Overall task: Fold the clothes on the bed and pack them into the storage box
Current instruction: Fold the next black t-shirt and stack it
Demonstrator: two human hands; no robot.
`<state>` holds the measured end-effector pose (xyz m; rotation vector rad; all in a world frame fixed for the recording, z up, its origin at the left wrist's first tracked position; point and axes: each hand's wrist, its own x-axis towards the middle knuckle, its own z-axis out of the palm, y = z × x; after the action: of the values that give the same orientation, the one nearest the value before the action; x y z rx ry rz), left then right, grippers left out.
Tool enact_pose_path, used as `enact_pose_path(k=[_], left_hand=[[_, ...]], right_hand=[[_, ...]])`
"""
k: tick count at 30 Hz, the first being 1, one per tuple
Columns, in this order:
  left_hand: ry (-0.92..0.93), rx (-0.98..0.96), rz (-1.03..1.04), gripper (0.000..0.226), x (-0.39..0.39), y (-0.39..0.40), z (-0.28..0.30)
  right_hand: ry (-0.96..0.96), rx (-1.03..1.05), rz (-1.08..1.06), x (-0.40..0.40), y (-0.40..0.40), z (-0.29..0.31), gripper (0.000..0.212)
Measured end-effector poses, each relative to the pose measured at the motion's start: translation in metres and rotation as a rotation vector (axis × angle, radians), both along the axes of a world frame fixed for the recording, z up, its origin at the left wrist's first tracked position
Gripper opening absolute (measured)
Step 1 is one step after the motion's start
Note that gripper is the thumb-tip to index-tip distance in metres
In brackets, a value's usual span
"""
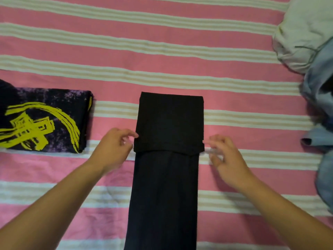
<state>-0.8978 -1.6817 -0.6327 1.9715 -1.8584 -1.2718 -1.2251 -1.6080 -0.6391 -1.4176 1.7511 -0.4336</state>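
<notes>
A long black garment (pixel 165 192) lies as a narrow strip down the middle of the bed, its far end folded back toward me into a flat flap (pixel 170 121). My left hand (pixel 112 148) hovers at the flap's left edge, fingers loosely curled, a fingertip just touching the cloth. Blurred by motion, my right hand (pixel 227 157) sits at the flap's right edge with relaxed fingers, holding nothing. A folded black and purple shirt with a yellow print (pixel 45 121) rests on the left. No storage box is in view.
The bed carries a pink sheet with white and beige stripes (pixel 162 56). At the right edge lies a heap of unfolded clothes: a white garment (pixel 299 33) and light blue denim (pixel 322 109).
</notes>
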Motion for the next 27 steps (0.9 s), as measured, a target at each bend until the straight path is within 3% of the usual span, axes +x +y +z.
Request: enact_pose_path(k=[2, 4, 10, 14, 17, 19, 23, 27], left_hand=[[0.037, 0.009, 0.13, 0.023, -0.01, -0.013, 0.006], [0.101, 0.069, 0.26, 0.029, -0.021, -0.031, 0.005], [0.31, 0.167, 0.476, 0.017, -0.05, -0.082, -0.009], [0.022, 0.069, 0.346, 0.03, -0.041, -0.073, -0.019], [-0.099, -0.2, 0.254, 0.026, -0.026, -0.008, -0.006], [-0.1, -0.245, 0.133, 0.023, -0.014, 0.069, 0.007], [-0.145, 0.039, -0.026, 0.03, 0.014, 0.231, 0.019], [-0.112, 0.244, 0.183, 0.033, 0.026, 0.318, 0.011]], right_hand=[[-0.039, 0.05, -0.203, 0.006, -0.02, 0.003, 0.037], [-0.081, 0.159, -0.347, 0.018, -0.045, 0.005, 0.033], [-0.219, 0.233, -0.519, 0.047, -0.083, 0.001, 0.015], [0.051, 0.2, -0.454, 0.04, -0.067, -0.006, 0.034], [0.076, 0.182, -0.433, 0.037, -0.024, 0.005, 0.023], [0.061, 0.251, -0.432, 0.04, 0.025, 0.01, 0.011], [-0.062, 0.417, -0.379, 0.058, 0.137, 0.016, 0.003], [-0.078, 0.432, -0.288, 0.086, 0.208, 0.014, 0.008]])
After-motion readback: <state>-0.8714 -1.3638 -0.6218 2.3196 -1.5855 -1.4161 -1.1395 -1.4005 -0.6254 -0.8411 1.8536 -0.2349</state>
